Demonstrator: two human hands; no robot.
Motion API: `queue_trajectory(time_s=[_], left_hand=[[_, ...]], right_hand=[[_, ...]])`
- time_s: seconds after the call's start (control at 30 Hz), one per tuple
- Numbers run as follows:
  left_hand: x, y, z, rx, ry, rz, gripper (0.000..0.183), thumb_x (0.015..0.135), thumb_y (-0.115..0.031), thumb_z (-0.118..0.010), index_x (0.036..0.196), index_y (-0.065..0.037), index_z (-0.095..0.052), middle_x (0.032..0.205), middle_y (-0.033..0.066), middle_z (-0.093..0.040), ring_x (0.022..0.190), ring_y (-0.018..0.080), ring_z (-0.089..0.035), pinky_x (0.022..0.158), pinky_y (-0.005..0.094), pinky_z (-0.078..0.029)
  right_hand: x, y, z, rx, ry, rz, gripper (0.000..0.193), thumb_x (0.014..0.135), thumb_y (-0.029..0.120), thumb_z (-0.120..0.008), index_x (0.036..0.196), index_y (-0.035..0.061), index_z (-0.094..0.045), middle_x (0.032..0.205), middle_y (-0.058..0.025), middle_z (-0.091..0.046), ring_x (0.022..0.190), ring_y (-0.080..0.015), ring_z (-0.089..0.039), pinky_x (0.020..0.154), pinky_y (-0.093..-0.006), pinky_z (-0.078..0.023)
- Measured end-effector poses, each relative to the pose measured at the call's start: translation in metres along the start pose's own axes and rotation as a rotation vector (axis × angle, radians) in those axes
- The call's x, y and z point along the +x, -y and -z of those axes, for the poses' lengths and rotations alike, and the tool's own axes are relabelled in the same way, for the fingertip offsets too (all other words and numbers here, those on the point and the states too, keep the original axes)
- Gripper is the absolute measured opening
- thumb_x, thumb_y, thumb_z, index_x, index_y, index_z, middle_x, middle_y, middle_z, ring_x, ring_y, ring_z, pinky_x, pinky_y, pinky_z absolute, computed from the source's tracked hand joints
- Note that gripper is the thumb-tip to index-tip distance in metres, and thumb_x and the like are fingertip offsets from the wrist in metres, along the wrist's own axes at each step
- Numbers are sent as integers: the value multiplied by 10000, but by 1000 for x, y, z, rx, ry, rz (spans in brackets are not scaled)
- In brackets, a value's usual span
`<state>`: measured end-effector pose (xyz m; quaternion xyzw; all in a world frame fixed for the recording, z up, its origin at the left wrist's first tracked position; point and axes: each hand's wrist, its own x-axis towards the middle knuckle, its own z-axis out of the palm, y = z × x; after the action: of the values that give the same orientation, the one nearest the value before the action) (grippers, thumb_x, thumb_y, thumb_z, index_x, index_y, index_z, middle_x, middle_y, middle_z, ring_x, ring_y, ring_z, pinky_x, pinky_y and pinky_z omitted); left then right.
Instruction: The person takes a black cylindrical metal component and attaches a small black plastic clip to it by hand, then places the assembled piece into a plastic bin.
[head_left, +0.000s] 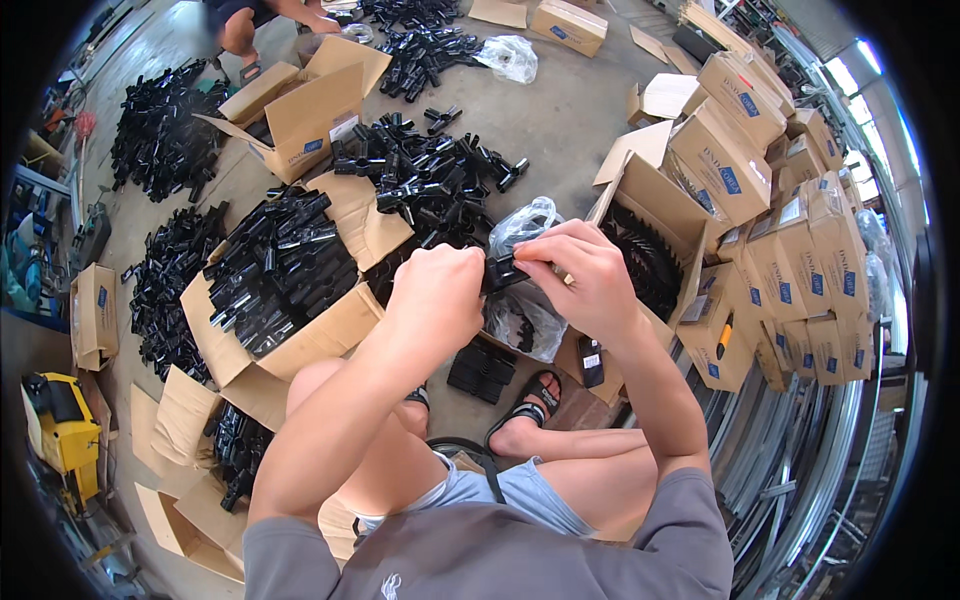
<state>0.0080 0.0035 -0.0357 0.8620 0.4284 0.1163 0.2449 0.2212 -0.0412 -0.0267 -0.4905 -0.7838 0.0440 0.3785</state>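
In front of my chest, my left hand is closed in a fist around a glossy black part, most of it hidden by the fingers. My right hand pinches the right end of the same part between thumb and fingertips. A small yellowish bit shows at my right fingers; its kind is unclear. Below the hands lies a clear plastic bag with dark pieces inside. Several black parts lie side by side in a small stack on the floor between my feet.
An open carton full of black parts stands at my left, loose heaps beyond it. At my right, another open carton holds black pieces, near stacked cartons and long metal profiles. Another person works at the far left.
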Motion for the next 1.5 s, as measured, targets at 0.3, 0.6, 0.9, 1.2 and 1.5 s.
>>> queue_trajectory(time_s=[0.3, 0.6, 0.9, 1.2, 1.5], left_hand=[[-14, -1, -2, 31, 0, -68, 262, 729, -78, -824, 930, 3, -676, 854, 206, -714, 881, 394, -716, 777, 493, -577], [-13, 1, -6, 34, -5, -81, 250, 723, -78, -829, 901, 7, -675, 855, 208, -711, 889, 404, -712, 783, 499, -575], [-9, -2, -7, 69, 3, -78, 252, 716, -81, -834, 892, 5, -677, 858, 209, -713, 886, 400, -714, 775, 498, -575], [-4, -4, -11, 79, 25, -58, 258, 715, -83, -836, 905, 3, -684, 845, 205, -718, 874, 398, -721, 769, 496, -580], [-2, -9, -16, 112, 48, -79, 247, 720, -82, -830, 895, 1, -677, 840, 204, -718, 844, 401, -724, 746, 495, -583]], right_hand=[[-3, 16, 6, -186, 155, 143, 90, 833, 102, -789, 919, 87, -767, 920, -22, -772, 937, -208, -698, 850, -348, -517], [-9, 14, 2, -173, 187, 140, 94, 823, 85, -779, 912, 69, -750, 953, -35, -759, 946, -217, -692, 867, -349, -516], [-9, 12, 0, -160, 197, 124, 97, 814, 77, -781, 903, 56, -749, 949, -45, -750, 930, -221, -689, 864, -356, -522], [-15, 8, -3, -123, 170, 57, 116, 786, 85, -787, 892, 53, -751, 920, -51, -736, 950, -244, -663, 869, -370, -520], [-19, 3, 0, -106, 217, 38, 107, 783, 86, -772, 873, 41, -734, 884, -72, -711, 939, -259, -648, 890, -380, -524]])
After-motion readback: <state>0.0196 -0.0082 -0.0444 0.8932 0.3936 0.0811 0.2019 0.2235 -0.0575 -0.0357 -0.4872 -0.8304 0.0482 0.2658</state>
